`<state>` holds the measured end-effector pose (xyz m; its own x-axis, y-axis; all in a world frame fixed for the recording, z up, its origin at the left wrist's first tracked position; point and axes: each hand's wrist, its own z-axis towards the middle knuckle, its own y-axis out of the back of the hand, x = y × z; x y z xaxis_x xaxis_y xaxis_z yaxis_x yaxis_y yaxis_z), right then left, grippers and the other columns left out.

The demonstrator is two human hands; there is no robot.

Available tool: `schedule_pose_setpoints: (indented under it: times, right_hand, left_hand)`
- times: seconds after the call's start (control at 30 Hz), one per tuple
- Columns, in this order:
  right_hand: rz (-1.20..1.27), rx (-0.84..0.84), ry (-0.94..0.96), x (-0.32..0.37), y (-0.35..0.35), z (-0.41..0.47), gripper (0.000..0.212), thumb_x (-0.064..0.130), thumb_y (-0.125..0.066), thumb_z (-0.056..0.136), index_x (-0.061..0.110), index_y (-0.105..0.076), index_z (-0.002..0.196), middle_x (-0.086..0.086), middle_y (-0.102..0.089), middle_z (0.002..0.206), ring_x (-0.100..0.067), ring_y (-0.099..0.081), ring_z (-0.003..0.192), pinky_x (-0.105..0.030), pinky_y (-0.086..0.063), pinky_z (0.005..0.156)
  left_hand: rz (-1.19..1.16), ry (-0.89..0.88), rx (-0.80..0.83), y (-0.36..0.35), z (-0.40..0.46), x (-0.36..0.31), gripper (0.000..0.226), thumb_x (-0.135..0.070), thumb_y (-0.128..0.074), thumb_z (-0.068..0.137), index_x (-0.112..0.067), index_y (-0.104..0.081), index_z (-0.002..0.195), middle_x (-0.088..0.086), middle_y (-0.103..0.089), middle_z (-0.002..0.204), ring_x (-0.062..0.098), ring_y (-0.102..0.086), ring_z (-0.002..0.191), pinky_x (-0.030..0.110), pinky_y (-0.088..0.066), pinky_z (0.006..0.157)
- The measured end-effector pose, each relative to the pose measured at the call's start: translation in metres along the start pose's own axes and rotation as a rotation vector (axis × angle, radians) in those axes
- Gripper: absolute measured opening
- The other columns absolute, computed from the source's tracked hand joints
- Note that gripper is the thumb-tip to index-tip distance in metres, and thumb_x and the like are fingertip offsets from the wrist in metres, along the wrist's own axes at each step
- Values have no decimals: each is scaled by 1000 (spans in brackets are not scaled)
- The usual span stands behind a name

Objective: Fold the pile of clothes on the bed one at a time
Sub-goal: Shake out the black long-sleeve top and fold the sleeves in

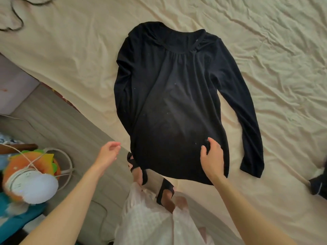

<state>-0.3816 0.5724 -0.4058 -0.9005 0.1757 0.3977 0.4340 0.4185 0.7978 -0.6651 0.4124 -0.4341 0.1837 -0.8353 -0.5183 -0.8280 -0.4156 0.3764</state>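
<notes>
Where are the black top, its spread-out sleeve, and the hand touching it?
black top (169, 96): head view, middle of the chest panel.
spread-out sleeve (246, 124): head view, midway along the sleeve.
right hand (212, 156): head view, back of the hand, at the top's lower part.

The bed (265, 41) is covered by a cream sheet (70, 55), creased all over, most deeply toward the right. A black long-sleeved top (168, 96) lies flat on it, neckline at the far end and hem at the near edge, one sleeve folded in along its left side, the other stretched out to the right. A thin dark cord (16, 16) curls on the sheet at the far left corner. At the right edge another dark garment (318, 184) rests on the sheet, only partly in view
</notes>
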Motion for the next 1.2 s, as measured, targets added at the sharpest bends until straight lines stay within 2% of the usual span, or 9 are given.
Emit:
schedule_pose_setpoints:
  times: [0.17, 0.3, 0.53, 0.7, 0.8, 0.87, 0.97, 1.03, 1.2]
  right_hand:
    - [-129, 153, 359, 95, -40, 14, 48, 25, -49, 98, 15, -38, 143, -3, -39, 149, -18, -30, 140, -27, -18, 112]
    - [-232, 232, 540, 164, -79, 31, 52, 27, -44, 99, 18, -27, 148, -3, -23, 157, -20, -13, 146, -39, -14, 118]
    - [-405, 368, 469, 198, -119, 50, 62, 34, -38, 101, 23, -5, 152, -5, 0, 160, -27, 2, 147, -46, -11, 117]
    - [-459, 479, 427, 191, -113, 61, 64, 32, -40, 101, 23, -3, 152, -3, 5, 160, -26, 4, 147, -42, -11, 117]
    - [-444, 550, 376, 199, -113, 70, 61, 31, -38, 101, 23, -5, 152, -3, 5, 160, -27, 5, 146, -45, -13, 117]
    - [-453, 575, 351, 203, -115, 74, 60, 31, -37, 102, 22, -5, 152, -3, 6, 160, -28, 6, 146, -46, -13, 117]
    - [-470, 583, 334, 204, -120, 76, 61, 30, -37, 102, 22, -3, 152, -3, 9, 160, -29, 8, 146, -47, -11, 116]
    - [-471, 594, 330, 203, -121, 78, 62, 30, -37, 102, 22, -3, 152, -3, 10, 160, -29, 9, 146, -47, -10, 116]
    - [-487, 632, 309, 206, -121, 83, 62, 29, -38, 101, 22, -3, 152, -4, 10, 160, -30, 9, 146, -49, -11, 116]
  left_hand:
    - [-32, -74, -80, 17, 54, -62, 34, -19, -54, 94, -10, -50, 127, 7, -54, 121, 25, -52, 114, 44, -45, 99]
    - [-94, -115, -3, 9, 93, -94, 41, -26, -63, 89, -8, -51, 124, 2, -58, 114, 17, -56, 104, 32, -48, 91]
    - [-232, -32, 22, 33, 110, -97, 23, -8, -53, 92, -8, -58, 115, 10, -63, 112, 25, -60, 104, 39, -51, 91]
    - [-39, -327, -441, 120, 112, -124, 21, -2, -45, 92, -8, -53, 111, 5, -54, 106, 15, -51, 96, 9, -40, 73]
    - [189, -565, -656, 157, 109, -141, 19, -3, -48, 89, -10, -52, 107, 2, -47, 106, 5, -43, 88, 12, -38, 71]
    - [401, -642, -588, 159, 106, -141, 20, -7, -52, 89, -10, -53, 109, 7, -49, 111, 9, -45, 86, 21, -39, 72]
    - [786, -526, -150, 141, 113, -120, 32, -21, -53, 93, -12, -53, 123, 9, -51, 121, 22, -56, 100, 33, -43, 78]
    - [759, -427, 31, 129, 119, -110, 32, -28, -53, 94, -13, -57, 122, 8, -50, 123, 23, -55, 108, 31, -41, 86]
    - [503, -494, -230, 122, 143, -132, 33, -18, -42, 98, -8, -49, 129, 13, -49, 128, 25, -48, 118, 26, -34, 91]
